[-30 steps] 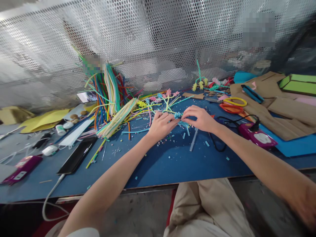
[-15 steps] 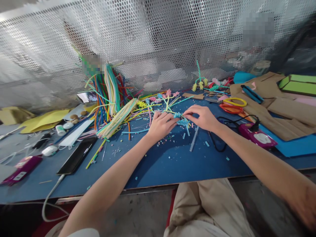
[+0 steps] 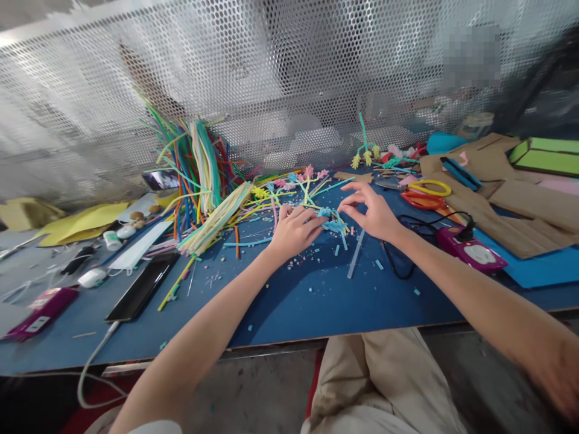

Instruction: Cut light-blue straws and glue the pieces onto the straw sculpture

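Observation:
Over the middle of the blue table, my left hand [image 3: 296,229] is closed on a light-blue pipe-cleaner flower [image 3: 332,218], pinching its left side. My right hand [image 3: 368,211] hovers just right of the flower, thumb and fingers apart with nothing visible between them. Behind my left hand lie pink pipe-cleaner flowers [image 3: 309,172] and a yellow one [image 3: 259,192] on thin stems. A translucent stick [image 3: 356,256] rests below my right hand. Small blue and pink clippings surround the flower.
Bundles of coloured pipe cleaners [image 3: 205,163] stand at the left back. Yellow-and-orange-handled scissors [image 3: 429,188], cardboard [image 3: 534,208] and a purple power strip [image 3: 470,247] lie right. A black phone [image 3: 142,288] on a cable lies left. A perforated metal screen [image 3: 316,78] borders the back.
The fingers of my right hand have spread and lifted away from the blue flower. My left hand keeps its hold in the same spot.

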A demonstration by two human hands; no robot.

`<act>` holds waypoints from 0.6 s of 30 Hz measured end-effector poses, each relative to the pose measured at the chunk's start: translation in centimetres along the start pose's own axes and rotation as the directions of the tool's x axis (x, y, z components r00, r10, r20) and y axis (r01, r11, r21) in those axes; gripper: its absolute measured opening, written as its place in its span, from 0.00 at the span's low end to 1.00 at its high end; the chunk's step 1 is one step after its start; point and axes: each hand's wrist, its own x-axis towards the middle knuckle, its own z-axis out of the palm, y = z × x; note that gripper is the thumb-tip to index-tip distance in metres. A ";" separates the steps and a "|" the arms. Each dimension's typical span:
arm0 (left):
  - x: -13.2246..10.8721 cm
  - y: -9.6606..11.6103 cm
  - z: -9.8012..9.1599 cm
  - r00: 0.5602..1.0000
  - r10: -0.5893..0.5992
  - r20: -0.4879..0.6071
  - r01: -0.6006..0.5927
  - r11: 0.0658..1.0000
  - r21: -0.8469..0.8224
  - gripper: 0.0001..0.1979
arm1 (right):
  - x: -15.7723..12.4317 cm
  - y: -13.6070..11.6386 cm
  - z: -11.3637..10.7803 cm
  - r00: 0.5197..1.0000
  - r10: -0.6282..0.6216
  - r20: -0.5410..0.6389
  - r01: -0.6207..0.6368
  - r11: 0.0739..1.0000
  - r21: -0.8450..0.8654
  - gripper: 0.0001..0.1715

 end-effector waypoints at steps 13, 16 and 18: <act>-0.2 0.1 0.0 0.985 -0.120 -0.127 0.118 0.993 -0.025 0.09 | -0.2 -0.4 0.4 0.977 -0.045 0.206 0.033 0.998 0.061 0.41; -0.3 0.1 0.2 0.981 -0.139 -0.136 0.136 0.990 -0.027 0.09 | -0.3 -0.5 0.4 0.968 -0.057 0.245 0.042 0.997 0.067 0.43; -0.4 0.0 0.3 0.980 -0.137 -0.146 0.135 0.991 -0.026 0.09 | -0.3 -0.6 0.5 0.960 -0.067 0.272 0.050 0.996 0.069 0.44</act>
